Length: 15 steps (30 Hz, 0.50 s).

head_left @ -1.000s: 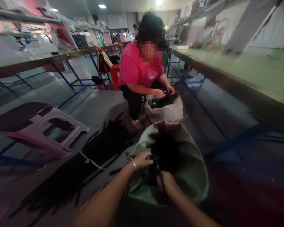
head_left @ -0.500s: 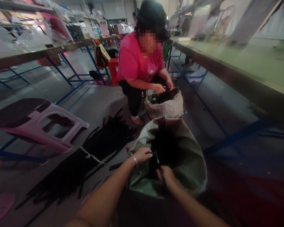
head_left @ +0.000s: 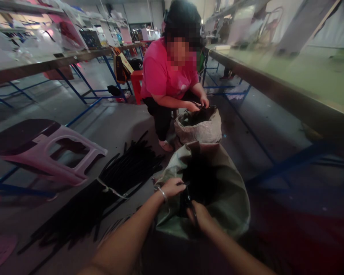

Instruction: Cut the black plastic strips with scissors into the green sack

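Over the mouth of an open green woven sack (head_left: 232, 202), both of my hands are at work. My left hand (head_left: 173, 188), with a bracelet at the wrist, is closed, pinching a thin black strip (head_left: 186, 184) at its fingertips. In my right hand (head_left: 200, 214) are black-handled scissors (head_left: 188, 198), its fingers wrapped round the handle loops. The blades point up toward the strip by my left fingertips; whether they touch it is too dark to tell. Dark matter fills the sack's shadowed inside, and its shape is hard to make out.
A tied bundle of long black strips (head_left: 103, 191) lies on the floor at left, beside a plastic stool (head_left: 65, 152). Opposite me sits a co-worker in a pink shirt (head_left: 166, 72), hands over a pale sack (head_left: 200, 131). Long workbenches (head_left: 275, 84) flank both sides.
My right hand and the scissors have shifted slightly left, closer to my left hand. The black length that stuck out behind my left wrist no longer shows there.
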### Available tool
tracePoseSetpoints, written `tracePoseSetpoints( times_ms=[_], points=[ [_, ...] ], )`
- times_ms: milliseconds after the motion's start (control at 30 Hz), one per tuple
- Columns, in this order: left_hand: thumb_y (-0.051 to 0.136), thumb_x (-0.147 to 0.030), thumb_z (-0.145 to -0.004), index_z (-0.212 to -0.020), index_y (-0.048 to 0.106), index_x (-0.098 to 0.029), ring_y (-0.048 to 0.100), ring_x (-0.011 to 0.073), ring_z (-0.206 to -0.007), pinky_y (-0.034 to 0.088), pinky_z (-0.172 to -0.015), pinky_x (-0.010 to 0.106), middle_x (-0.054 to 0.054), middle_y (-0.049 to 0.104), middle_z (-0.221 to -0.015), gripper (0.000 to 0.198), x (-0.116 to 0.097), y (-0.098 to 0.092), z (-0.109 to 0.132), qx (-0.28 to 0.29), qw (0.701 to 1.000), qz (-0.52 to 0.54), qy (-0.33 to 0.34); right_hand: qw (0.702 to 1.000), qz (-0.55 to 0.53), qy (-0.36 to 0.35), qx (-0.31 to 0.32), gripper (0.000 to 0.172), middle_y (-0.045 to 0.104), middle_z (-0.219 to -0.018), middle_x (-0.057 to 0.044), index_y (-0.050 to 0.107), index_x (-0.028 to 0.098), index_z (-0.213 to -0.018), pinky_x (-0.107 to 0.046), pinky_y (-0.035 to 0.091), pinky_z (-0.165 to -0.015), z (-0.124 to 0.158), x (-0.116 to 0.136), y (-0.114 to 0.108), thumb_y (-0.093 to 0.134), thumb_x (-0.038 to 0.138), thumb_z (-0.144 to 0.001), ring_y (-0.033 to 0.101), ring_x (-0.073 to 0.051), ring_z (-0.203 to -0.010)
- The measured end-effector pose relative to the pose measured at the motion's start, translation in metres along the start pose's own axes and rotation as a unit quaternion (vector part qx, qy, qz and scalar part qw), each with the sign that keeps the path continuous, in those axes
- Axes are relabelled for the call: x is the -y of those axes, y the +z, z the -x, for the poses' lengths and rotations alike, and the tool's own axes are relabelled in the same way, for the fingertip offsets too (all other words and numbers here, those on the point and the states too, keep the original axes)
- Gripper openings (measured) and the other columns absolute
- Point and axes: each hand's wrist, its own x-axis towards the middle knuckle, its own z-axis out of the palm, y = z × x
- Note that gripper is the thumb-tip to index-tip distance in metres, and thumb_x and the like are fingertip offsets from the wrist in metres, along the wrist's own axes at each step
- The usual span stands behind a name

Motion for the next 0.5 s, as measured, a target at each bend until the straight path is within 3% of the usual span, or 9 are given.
tracePoseSetpoints(
  times_ms=[200, 367, 500],
  points=[
    [0.051, -0.036, -0.072, -0.082, 0.063, -0.013, 0.05, 0.01, -0.059, 0.039, -0.054, 0.02, 0.0, 0.059, -0.067, 0.029, 0.003, 0.003, 0.0, 0.025, 0.999, -0.018, 0.038, 0.999, 0.037, 0.014, 0.025, 0.023, 0.064, -0.083, -0.009, 0.057, 0.014, -0.091, -0.022, 0.033, -0.061, 0.005, 0.01, -0.01, 0.047, 0.03, -0.079, 0.055, -0.014, -0.069],
    [0.05, -0.036, -0.072, -0.083, 0.062, -0.013, 0.052, 0.0106, -0.055, 0.04, -0.052, 0.021, 0.0, 0.059, -0.065, 0.029, 0.004, 0.004, 0.001, 0.078, 0.996, 0.011, 0.033, 0.999, 0.033, 0.025, 0.033, 0.025, 0.064, -0.086, -0.008, 0.057, 0.015, -0.098, -0.022, 0.031, -0.062, 0.005, 0.008, -0.013, 0.049, 0.031, -0.079, 0.054, -0.014, -0.071],
    [0.05, -0.035, -0.072, -0.081, 0.062, -0.012, 0.052, 0.0107, -0.055, 0.039, -0.052, 0.02, 0.0, 0.059, -0.064, 0.027, 0.003, 0.004, 0.001, 0.082, 0.996, 0.004, 0.04, 0.999, 0.022, 0.037, 0.028, 0.023, 0.064, -0.085, -0.008, 0.057, 0.015, -0.095, -0.021, 0.03, -0.061, 0.005, 0.009, -0.012, 0.048, 0.029, -0.079, 0.054, -0.013, -0.07]
  ],
)
